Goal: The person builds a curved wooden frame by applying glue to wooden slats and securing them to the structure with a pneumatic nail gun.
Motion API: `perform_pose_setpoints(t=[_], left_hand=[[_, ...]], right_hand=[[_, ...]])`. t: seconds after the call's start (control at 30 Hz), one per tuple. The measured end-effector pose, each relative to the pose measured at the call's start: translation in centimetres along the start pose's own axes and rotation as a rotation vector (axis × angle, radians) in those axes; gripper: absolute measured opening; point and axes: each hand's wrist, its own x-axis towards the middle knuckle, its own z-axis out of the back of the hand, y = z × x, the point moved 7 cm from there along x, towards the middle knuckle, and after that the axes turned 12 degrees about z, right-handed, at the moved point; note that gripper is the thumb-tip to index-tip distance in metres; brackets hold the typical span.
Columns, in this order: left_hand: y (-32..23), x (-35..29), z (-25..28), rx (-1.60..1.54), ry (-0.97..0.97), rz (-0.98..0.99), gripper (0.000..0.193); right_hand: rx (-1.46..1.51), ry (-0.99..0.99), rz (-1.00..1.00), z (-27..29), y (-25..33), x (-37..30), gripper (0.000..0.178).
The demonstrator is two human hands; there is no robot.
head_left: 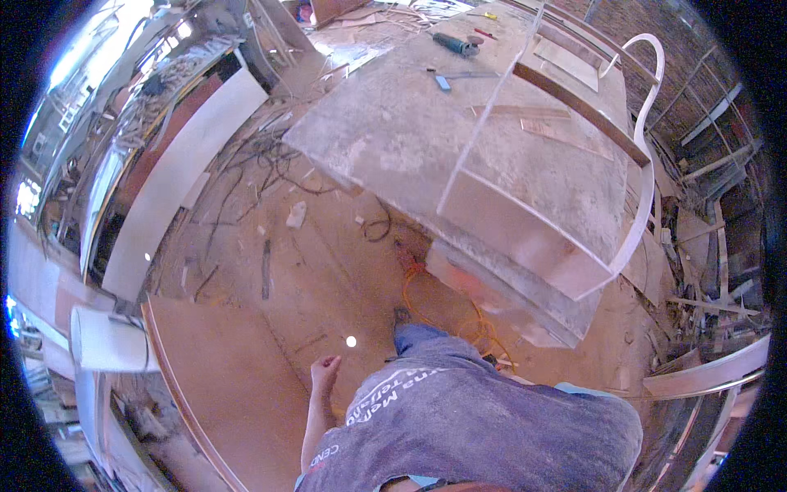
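My left hand (325, 371) hangs low beside my body with its fingers curled in, and nothing shows in it. It is over the brown floor, next to a large brown board (221, 369). My right hand is not in view; my shirt covers that side. Ahead and to the right stands a work table (369, 131) with a worn grey top. A wooden frame (525, 225) with pale edges and a curved white side strip lies on it, apart from my hands.
A green power tool (455, 44) and a blue-handled tool (443, 82) lie on the table's far part. An orange cord (410, 295) loops on the floor by the table. Long pale panels (184, 172) lean at the left. Wood scraps (713, 303) pile up at the right.
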Motion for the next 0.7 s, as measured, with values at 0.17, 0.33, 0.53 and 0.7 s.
perform_pose_setpoints(t=[0.17, 0.33, 0.53, 0.7], left_hand=[[-2.9, 6.6, 6.1, -0.081, -0.095, 0.165, 0.032], [-3.7, 15.0, 14.6, 0.463, -0.101, 0.075, 0.032], [-13.0, 28.2, 22.5, 0.721, -0.086, -0.134, 0.035], [-26.4, 42.1, 27.8, 0.628, 0.034, -0.034, 0.035]], right_hand=[[0.101, -0.049, -0.022, 0.3, 9.0, 1.3, 0.033], [0.139, -0.024, -0.046, -1.8, 16.9, 2.5, 0.033], [0.158, -0.043, -0.124, -7.1, 26.3, 3.9, 0.033], [0.233, -0.107, -0.152, -12.7, 37.9, 5.3, 0.034]])
